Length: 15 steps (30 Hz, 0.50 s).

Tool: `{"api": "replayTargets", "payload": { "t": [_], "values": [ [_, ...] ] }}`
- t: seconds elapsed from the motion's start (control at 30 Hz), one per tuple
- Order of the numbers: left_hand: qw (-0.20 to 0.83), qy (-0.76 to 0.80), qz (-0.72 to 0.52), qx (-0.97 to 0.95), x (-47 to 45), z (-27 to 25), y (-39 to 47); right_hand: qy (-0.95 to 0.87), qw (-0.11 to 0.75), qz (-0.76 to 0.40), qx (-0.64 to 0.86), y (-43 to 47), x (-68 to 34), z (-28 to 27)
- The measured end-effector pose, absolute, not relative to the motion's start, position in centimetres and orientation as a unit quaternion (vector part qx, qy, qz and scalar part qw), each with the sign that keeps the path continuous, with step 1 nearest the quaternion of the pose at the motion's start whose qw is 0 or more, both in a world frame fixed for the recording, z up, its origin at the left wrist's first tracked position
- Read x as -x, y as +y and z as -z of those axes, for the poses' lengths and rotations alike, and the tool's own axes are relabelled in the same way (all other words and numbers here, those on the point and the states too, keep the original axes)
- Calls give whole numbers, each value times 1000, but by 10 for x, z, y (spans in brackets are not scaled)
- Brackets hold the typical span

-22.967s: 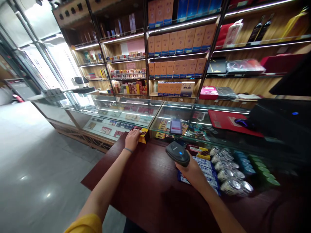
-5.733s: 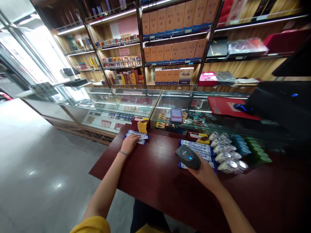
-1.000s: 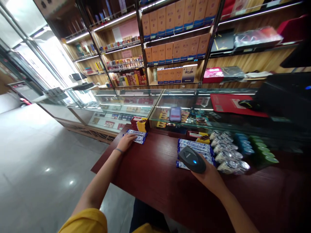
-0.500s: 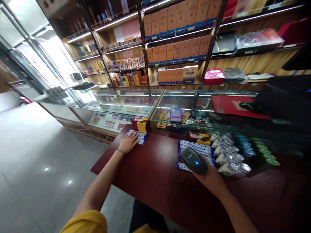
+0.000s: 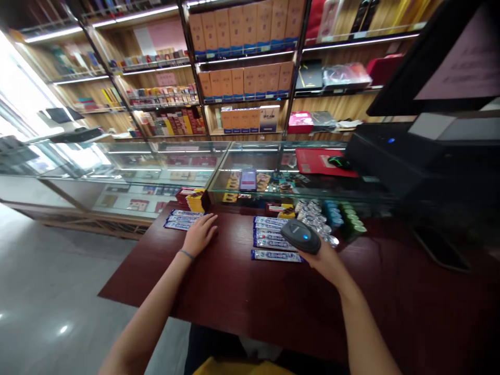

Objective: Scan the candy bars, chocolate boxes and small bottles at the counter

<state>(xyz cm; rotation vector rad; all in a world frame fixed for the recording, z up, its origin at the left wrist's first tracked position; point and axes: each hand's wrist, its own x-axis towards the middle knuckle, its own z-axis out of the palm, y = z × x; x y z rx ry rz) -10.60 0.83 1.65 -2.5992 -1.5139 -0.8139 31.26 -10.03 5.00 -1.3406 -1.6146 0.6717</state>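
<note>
My right hand [image 5: 321, 256] is wrapped round a dark barcode scanner [image 5: 300, 236] with a lit blue light, held over the right side of the brown table [image 5: 219, 291]. Beneath and left of the scanner lie several blue-and-white wrapped sticks [image 5: 269, 237] in a stack, with one single stick [image 5: 275, 255] apart in front. My left hand [image 5: 199, 233] has its fingers stretched out just right of a smaller group of the same sticks [image 5: 180, 219]; whether it touches the tabletop is unclear. Nothing shows in that hand.
Yellow-and-brown boxes [image 5: 195, 199] stand behind the left sticks. Silver-topped cans [image 5: 312, 214], blue cans [image 5: 333, 212] and green cans [image 5: 351, 219] stand at right. A glass display counter [image 5: 175, 161] runs behind, with a monitor [image 5: 441, 67] on the right and a phone [image 5: 441, 247] on the table.
My left hand has come off the left sticks and moved right, toward the middle of the table. The view has turned right; the scanner stays in my right hand.
</note>
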Motion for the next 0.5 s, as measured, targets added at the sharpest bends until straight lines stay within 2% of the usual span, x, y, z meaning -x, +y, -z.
{"api": "replayTargets", "payload": {
  "t": [0.23, 0.37, 0.5],
  "values": [
    [-53, -374, 304, 875, -11, -23, -19, -617, 379, -322, 610, -113, -336, -66],
    [-77, -317, 264, 908, -56, -17, -39, -585, 334, -380, 634, -122, -352, -67],
    [-76, -296, 228, 925, -77, -6, -53, -574, 331, -423, 619, -131, -364, -74]
  ]
}}
